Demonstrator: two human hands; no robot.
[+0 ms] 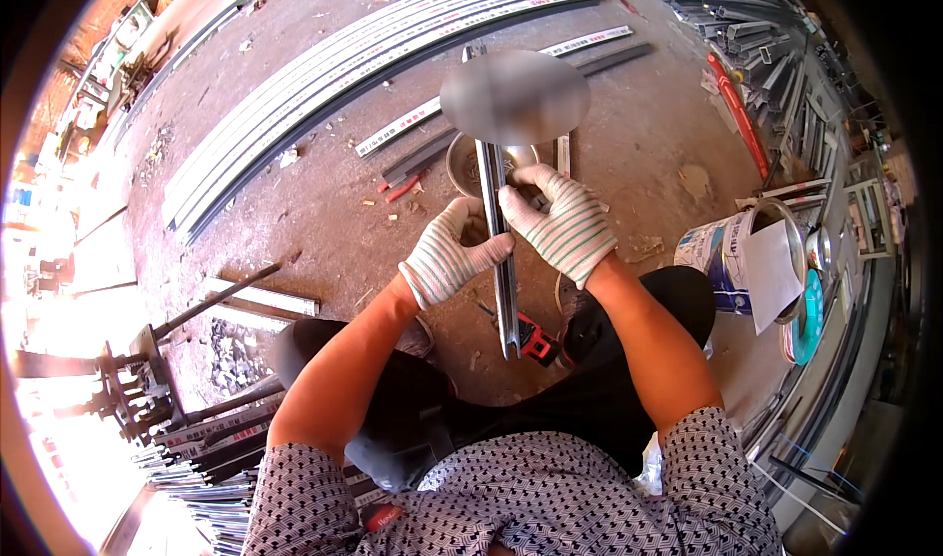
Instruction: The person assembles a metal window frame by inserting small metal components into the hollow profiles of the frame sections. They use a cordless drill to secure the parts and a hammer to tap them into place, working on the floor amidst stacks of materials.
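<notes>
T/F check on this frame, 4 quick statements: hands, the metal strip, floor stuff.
1. Both hands grip the metal strip. True: left hand and right hand both hold it.
2. The hands are bare. False: both wear striped knit gloves.
3. A paint can lies on its side at the person's right. True.
4. The long metal rails on the floor lie behind the person. False: they lie ahead, beyond the hands.
</notes>
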